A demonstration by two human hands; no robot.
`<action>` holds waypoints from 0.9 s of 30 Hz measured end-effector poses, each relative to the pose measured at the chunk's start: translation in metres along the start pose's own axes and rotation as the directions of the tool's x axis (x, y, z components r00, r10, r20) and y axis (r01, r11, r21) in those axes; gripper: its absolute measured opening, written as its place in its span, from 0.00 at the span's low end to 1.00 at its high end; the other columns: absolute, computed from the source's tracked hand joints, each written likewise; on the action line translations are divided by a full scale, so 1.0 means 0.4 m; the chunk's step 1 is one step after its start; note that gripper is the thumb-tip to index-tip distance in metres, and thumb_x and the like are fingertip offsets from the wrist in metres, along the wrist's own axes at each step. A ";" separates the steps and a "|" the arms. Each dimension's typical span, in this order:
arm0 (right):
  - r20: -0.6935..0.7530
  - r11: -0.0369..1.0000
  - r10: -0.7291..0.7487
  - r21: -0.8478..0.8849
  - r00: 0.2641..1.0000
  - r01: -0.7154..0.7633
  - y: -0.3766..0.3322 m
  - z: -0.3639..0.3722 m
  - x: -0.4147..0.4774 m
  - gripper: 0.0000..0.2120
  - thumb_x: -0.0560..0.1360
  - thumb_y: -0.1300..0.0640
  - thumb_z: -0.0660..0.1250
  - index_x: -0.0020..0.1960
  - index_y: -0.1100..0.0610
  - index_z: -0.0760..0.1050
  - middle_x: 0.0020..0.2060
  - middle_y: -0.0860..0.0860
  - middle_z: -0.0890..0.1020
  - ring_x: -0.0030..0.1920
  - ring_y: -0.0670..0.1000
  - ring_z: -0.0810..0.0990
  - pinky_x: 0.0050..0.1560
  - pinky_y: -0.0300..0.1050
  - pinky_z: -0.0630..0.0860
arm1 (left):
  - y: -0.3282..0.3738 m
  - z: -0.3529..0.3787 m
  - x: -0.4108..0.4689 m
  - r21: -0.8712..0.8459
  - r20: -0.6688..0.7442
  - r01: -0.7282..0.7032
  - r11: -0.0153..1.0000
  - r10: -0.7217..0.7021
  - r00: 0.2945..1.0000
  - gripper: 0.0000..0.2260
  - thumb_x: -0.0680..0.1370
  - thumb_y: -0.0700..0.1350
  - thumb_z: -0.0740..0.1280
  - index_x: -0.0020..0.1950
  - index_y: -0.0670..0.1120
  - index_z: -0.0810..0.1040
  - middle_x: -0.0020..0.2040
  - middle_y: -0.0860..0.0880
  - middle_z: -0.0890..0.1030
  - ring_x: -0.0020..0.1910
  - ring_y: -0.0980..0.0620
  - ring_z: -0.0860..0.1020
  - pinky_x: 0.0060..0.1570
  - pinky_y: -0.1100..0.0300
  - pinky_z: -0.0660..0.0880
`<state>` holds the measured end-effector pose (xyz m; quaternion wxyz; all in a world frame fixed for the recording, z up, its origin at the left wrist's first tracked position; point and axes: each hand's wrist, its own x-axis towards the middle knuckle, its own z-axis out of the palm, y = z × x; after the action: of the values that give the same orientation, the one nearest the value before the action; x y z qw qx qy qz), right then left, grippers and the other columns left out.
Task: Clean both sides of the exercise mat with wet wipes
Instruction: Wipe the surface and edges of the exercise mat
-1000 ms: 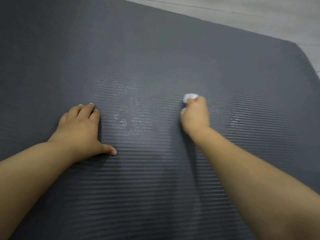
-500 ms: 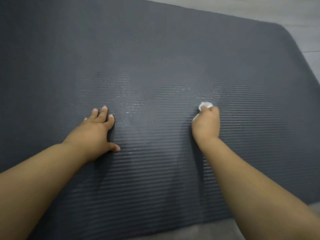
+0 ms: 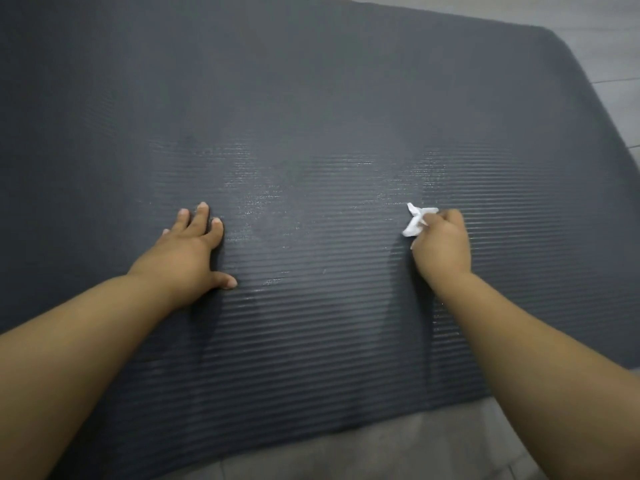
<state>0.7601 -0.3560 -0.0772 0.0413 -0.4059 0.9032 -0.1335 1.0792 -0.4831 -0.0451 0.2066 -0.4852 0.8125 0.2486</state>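
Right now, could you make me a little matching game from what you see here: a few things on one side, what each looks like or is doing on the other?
Things:
1. left hand
2. right hand
3. wipe
4. mat

States:
A. dark grey, ribbed
B. white, crumpled
C. flat, fingers spread
D. closed around something

Pairs: 1-C, 2-D, 3-B, 4-A
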 end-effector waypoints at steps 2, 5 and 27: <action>-0.017 0.999 -0.036 0.016 0.999 0.036 -0.025 0.022 -0.018 0.12 0.75 0.63 0.59 0.56 0.67 0.74 0.58 0.58 0.67 0.47 0.58 0.73 0.52 0.45 0.69 | 0.000 0.001 0.002 0.001 0.000 0.001 1.000 -0.001 1.000 0.44 0.73 0.58 0.69 0.78 0.47 0.45 0.77 0.48 0.35 0.76 0.46 0.38 0.74 0.49 0.45; -0.058 0.994 -0.072 0.075 0.996 0.077 -0.031 0.032 -0.022 0.15 0.77 0.57 0.61 0.56 0.67 0.75 0.62 0.57 0.64 0.55 0.55 0.72 0.58 0.39 0.65 | 0.002 0.001 0.001 -0.005 -0.006 0.007 1.000 -0.007 1.000 0.44 0.73 0.58 0.69 0.78 0.47 0.45 0.77 0.48 0.36 0.76 0.46 0.38 0.74 0.49 0.45; -0.018 0.985 0.027 0.169 0.999 -0.023 0.036 -0.029 -0.122 0.10 0.76 0.56 0.67 0.46 0.64 0.79 0.53 0.55 0.71 0.49 0.51 0.74 0.53 0.32 0.64 | 0.016 -0.002 -0.011 0.009 -0.009 0.036 0.999 -0.036 0.999 0.43 0.73 0.56 0.69 0.78 0.46 0.46 0.77 0.47 0.37 0.76 0.45 0.39 0.74 0.48 0.46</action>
<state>0.7801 -0.3081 -0.0716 0.0679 -0.3881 0.8941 -0.2130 1.0753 -0.4780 -0.0406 0.2098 -0.4997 0.8056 0.2393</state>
